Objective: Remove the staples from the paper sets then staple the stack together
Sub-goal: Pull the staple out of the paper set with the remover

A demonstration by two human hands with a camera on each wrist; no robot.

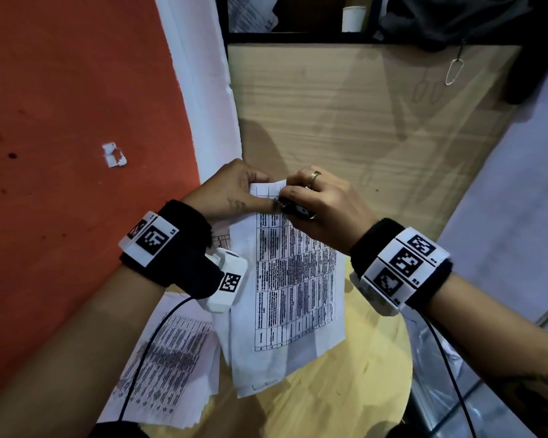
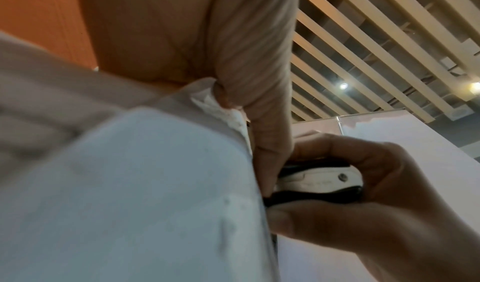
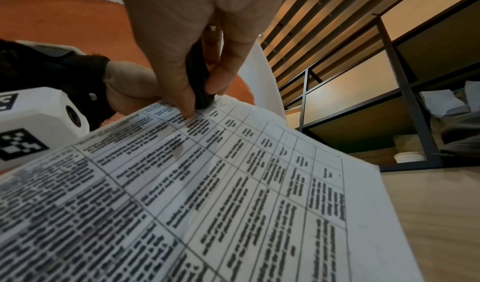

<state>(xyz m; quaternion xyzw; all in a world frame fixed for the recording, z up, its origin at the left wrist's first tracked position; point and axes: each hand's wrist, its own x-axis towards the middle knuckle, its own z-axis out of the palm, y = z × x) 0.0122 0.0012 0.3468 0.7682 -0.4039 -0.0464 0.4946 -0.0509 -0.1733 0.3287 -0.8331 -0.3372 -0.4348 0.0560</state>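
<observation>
Step in hand: you appear to be pulling a staple from the top corner of the held paper set (image 1: 285,279), with the staple remover (image 1: 296,210) at that corner.

Left hand (image 1: 231,191): grip closed on the top corner of the paper set, thumb on the printed face and fingers behind it.

Right hand (image 1: 326,200): grip closed narrow round the staple remover, thumb on one side and fingers on the other; its black tip touches the sheet just beside your left thumb.

Paper set position: lifted off the round wooden table (image 1: 355,390) at its top end, hanging down over the table's far-left edge. Whether its lower edge rests on the table I cannot tell.

Second paper set (image 1: 168,368): lies flat at the table's left edge, part of it overhanging.

Staple: not visible in any view; the fingers and tool cover that spot.

Risk 1: tearing the corner. The left wrist view shows the paper edge (image 2: 221,105) already ragged there, so a sideways pull would likely rip it.

Risk 2: pinching your left thumb, which sits touching the tool tip.

Risk 3: the freed staple dropping unseen onto the orange floor (image 1: 76,121).

Risk 4: the overhanging second set sliding off if your left forearm brushes it.

Risk 5: loose sheets fanning out once the staple is out.
</observation>
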